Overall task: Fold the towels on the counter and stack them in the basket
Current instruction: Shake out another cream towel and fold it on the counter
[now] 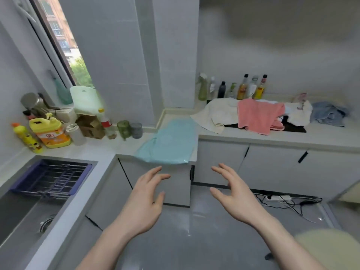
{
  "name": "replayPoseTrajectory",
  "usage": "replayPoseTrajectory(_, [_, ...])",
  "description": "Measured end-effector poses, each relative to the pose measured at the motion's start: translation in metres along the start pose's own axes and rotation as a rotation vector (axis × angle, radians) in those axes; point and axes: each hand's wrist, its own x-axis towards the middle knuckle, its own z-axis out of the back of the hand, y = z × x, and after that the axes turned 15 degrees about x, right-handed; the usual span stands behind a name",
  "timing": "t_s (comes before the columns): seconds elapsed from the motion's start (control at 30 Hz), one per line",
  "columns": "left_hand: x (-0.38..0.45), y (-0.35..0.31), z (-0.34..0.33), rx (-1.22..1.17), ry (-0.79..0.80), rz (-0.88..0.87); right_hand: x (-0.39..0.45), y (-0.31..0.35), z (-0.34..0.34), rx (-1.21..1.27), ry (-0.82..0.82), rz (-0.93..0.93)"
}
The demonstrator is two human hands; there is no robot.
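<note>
A light blue towel (171,143) lies spread flat on the counter corner, its near edge hanging slightly over the front. Further right on the counter sits a heap of towels: a cream one (216,112), a pink one (259,115), a white one (300,112) and a crumpled blue-grey one (329,114). My left hand (148,193) and my right hand (233,190) hover in front of the cabinet, just below the light blue towel's near edge, fingers spread, holding nothing. No basket shows in view.
A steel sink (25,207) with a purple wire rack (52,178) is at the left. Detergent bottles (50,133), a cardboard box and jars line the left counter. Sauce bottles (243,88) stand against the back wall. A power strip with cables (280,199) lies on the floor.
</note>
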Motion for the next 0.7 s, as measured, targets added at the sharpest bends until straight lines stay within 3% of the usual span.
replayPoseTrajectory(0.2, [0.083, -0.069, -0.035, 0.007, 0.048, -0.12, 0.023, -0.047, 0.087, 0.026, -0.096, -0.051])
replayPoseTrajectory(0.7, [0.325, -0.172, -0.119, -0.064, 0.209, -0.439, 0.097, -0.118, 0.232, -0.041, -0.414, -0.272])
